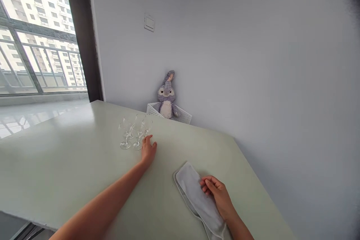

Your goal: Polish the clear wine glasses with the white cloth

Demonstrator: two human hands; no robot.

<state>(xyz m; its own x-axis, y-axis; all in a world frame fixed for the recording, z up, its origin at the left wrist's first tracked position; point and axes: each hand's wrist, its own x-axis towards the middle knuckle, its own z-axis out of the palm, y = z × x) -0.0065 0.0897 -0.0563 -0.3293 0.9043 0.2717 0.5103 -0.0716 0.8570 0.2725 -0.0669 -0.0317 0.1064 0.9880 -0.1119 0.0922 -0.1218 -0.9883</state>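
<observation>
Several clear stemmed glasses point(137, 130) stand upright in a tight group on the left part of the pale green table. My left hand point(148, 150) reaches in at their right side, thumb and fingers apart; whether it touches the nearest glass I cannot tell. A folded grey cloth point(194, 191) with a light border lies on the table's near right part. Over its right edge rests my right hand point(215, 191), fingers loosely curled together with the thumb against them, and no cloth shows pinched between them.
Against the wall at the table's far edge, a purple plush toy point(166, 108) sits in a white perforated basket point(184, 117). The table's point(70, 165) right side runs along the wall. A window with a railing point(53, 60) is at the left.
</observation>
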